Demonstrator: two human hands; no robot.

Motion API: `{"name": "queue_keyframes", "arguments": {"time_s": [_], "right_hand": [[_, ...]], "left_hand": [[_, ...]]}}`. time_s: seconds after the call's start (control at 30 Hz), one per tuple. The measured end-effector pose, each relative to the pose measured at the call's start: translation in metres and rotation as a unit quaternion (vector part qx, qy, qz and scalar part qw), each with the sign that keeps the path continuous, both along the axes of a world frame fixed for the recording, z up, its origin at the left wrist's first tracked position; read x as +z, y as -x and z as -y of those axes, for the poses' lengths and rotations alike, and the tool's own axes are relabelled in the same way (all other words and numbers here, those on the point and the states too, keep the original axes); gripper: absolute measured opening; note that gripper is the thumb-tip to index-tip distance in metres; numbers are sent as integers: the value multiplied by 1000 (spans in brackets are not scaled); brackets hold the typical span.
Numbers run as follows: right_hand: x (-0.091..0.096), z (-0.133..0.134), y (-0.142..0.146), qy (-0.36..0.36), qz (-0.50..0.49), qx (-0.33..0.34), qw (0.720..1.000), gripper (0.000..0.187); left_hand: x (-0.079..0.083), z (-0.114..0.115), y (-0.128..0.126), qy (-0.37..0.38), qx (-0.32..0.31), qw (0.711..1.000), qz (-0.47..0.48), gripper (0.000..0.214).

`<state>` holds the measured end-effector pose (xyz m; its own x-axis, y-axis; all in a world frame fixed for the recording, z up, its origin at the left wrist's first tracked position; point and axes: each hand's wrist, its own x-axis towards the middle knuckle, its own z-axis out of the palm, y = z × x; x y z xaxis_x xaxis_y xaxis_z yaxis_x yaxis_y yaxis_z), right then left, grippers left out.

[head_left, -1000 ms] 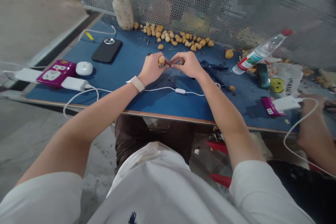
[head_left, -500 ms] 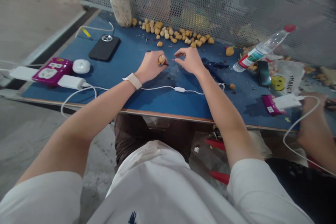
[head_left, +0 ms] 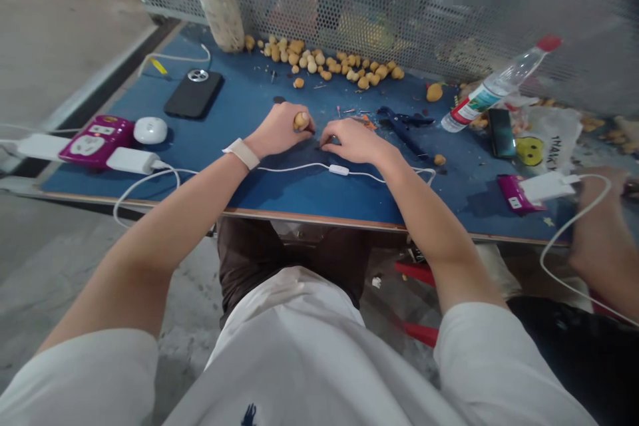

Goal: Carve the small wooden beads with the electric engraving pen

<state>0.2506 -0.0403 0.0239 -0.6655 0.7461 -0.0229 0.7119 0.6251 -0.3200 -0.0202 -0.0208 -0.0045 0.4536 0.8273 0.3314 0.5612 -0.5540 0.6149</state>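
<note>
My left hand (head_left: 283, 132) is closed around a small round tan ball (head_left: 300, 121), which shows between the thumb and fingers above the blue tabletop (head_left: 299, 196). My right hand (head_left: 352, 140) is low over the table just to the right, fingertips pinched together; anything between them is too small or hidden to make out. A narrow gap separates the two hands. Blue-handled pliers (head_left: 407, 130) lie beyond my right wrist, beside small orange and red bits (head_left: 368, 122). A white cable with an inline switch (head_left: 339, 170) runs across the table in front of both hands.
Many similar tan balls (head_left: 332, 66) lie along the perforated metal screen (head_left: 319, 6). To the left are a black phone (head_left: 194, 94), a white case (head_left: 150, 130) and a purple power strip (head_left: 102, 140). A tilted bottle (head_left: 486, 100) and another person's arm (head_left: 602, 233) are on the right.
My right hand has come down and toward me, its fingers now pinched near the tabletop, uncovering the orange bits and more of the pliers. My left hand still holds the ball, slightly lower.
</note>
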Motion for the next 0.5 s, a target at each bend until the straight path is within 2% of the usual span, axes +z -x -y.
{"name": "queue_keyframes", "arguments": {"time_s": [0.13, 0.3, 0.4, 0.5], "right_hand": [[-5, 2, 0, -26, 18, -41, 999, 24], [-5, 0, -2, -41, -125, -100, 986, 15], [-1, 1, -1, -52, -173, -103, 978, 24], [2, 3, -1, -60, -189, -106, 974, 33]], "left_hand": [[-2, -4, 3, 16, -9, 999, 48, 19], [-11, -13, 0, 51, -32, 979, 193, 48], [-15, -16, -2, 70, -44, 963, 255, 48], [-16, -17, -3, 66, -38, 960, 271, 45]]}}
